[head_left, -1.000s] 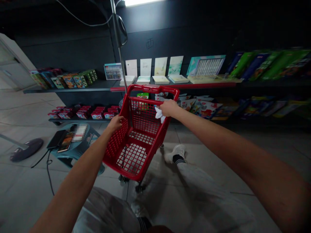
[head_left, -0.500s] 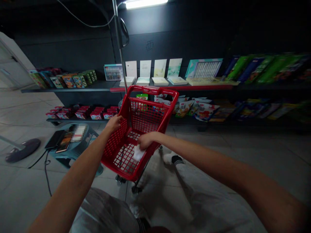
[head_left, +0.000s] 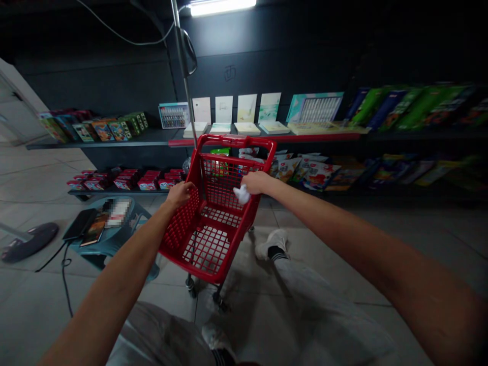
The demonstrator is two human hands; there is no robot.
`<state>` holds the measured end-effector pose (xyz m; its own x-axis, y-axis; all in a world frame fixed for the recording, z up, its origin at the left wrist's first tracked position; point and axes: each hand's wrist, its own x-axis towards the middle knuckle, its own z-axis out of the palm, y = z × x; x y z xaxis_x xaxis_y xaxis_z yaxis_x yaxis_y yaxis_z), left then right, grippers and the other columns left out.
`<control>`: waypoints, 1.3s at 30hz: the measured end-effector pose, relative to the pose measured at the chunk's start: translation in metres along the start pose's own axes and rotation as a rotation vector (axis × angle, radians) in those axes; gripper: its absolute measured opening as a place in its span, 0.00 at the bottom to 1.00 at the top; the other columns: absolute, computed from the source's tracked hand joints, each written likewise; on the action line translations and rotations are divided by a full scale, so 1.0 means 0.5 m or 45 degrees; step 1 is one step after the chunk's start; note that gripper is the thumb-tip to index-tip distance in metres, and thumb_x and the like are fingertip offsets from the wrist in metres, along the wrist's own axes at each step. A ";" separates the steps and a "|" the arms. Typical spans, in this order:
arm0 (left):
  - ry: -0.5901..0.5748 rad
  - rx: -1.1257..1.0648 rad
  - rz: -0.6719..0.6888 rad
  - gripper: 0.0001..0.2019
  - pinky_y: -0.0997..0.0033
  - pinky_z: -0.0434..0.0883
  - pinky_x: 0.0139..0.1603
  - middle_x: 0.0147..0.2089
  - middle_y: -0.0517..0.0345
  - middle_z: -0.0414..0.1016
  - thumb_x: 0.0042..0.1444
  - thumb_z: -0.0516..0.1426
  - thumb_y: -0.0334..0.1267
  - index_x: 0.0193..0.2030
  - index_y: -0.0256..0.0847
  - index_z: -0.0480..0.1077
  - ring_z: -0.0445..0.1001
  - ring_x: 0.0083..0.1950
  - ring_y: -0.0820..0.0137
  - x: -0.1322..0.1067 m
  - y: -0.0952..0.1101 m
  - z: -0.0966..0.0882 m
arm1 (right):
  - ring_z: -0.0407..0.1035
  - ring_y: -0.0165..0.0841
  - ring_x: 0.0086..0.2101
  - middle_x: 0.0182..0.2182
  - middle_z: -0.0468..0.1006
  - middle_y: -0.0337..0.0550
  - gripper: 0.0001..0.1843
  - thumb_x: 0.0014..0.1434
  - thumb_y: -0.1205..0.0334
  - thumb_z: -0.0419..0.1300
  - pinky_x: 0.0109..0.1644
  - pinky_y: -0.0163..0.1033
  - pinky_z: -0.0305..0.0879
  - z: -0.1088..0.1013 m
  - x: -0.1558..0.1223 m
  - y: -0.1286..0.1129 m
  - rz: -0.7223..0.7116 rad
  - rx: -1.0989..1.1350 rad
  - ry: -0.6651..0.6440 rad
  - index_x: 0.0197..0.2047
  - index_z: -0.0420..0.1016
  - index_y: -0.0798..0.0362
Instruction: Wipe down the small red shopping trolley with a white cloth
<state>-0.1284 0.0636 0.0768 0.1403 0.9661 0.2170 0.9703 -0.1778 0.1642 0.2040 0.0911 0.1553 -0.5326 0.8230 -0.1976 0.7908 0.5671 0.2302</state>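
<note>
A small red plastic shopping cart point(head_left: 209, 249) stands on the tiled floor in front of me, its basket bare inside. My left hand point(head_left: 179, 193) is closed on the cart's left rim. My right hand point(head_left: 256, 182) is closed on a crumpled white cloth point(head_left: 241, 194) and presses it against the right rim, near the handle end. My legs in grey trousers stretch out below, one white shoe point(head_left: 271, 244) beside the cart.
Dark shelves point(head_left: 152, 135) along the back wall carry boxes, cards and colourful packets. A metal pole point(head_left: 185, 76) rises behind the cart. A teal stool point(head_left: 114, 239) with a phone and booklets stands at left, by a fan base point(head_left: 26, 243) and cable.
My right hand with the cloth has gone from the cart's far right rim down to the near right edge and back up along the rim. The left hand has stayed on the left rim.
</note>
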 end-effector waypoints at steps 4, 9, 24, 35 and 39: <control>-0.008 0.051 0.034 0.17 0.69 0.70 0.53 0.51 0.52 0.81 0.61 0.55 0.32 0.53 0.46 0.79 0.78 0.51 0.63 0.014 0.012 -0.004 | 0.77 0.55 0.52 0.52 0.81 0.66 0.23 0.66 0.59 0.53 0.54 0.53 0.71 0.022 0.003 0.046 0.133 -0.022 0.137 0.55 0.83 0.59; 0.152 0.166 0.075 0.16 0.62 0.71 0.55 0.58 0.50 0.79 0.63 0.53 0.37 0.54 0.45 0.77 0.76 0.57 0.58 0.013 0.045 -0.024 | 0.77 0.52 0.52 0.51 0.82 0.64 0.25 0.66 0.55 0.51 0.55 0.48 0.68 0.051 -0.012 0.028 0.219 0.028 0.242 0.53 0.84 0.59; -0.464 0.004 -0.020 0.38 0.62 0.74 0.53 0.49 0.44 0.84 0.70 0.35 0.64 0.50 0.44 0.81 0.82 0.52 0.56 -0.171 0.331 -0.067 | 0.77 0.48 0.53 0.51 0.82 0.65 0.25 0.68 0.57 0.49 0.56 0.47 0.60 0.049 0.008 -0.003 0.390 0.166 0.328 0.53 0.83 0.60; -0.313 0.209 -0.070 0.28 0.57 0.75 0.47 0.45 0.37 0.83 0.70 0.46 0.59 0.52 0.40 0.79 0.83 0.47 0.52 -0.205 0.315 -0.012 | 0.73 0.45 0.54 0.53 0.81 0.57 0.20 0.70 0.59 0.49 0.60 0.50 0.51 0.063 -0.058 -0.032 0.221 0.153 0.498 0.53 0.79 0.57; -0.290 0.168 0.057 0.27 0.60 0.75 0.47 0.45 0.39 0.83 0.71 0.46 0.57 0.50 0.41 0.79 0.83 0.47 0.54 -0.200 0.302 -0.008 | 0.69 0.46 0.57 0.58 0.78 0.57 0.26 0.70 0.46 0.51 0.61 0.50 0.51 0.069 -0.094 -0.012 0.088 0.153 0.515 0.57 0.75 0.56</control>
<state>0.0031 -0.0605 0.0840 0.2099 0.9777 -0.0034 0.9773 -0.2098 0.0294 0.2346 0.0480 0.1303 -0.5336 0.8193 0.2099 0.8456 0.5219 0.1125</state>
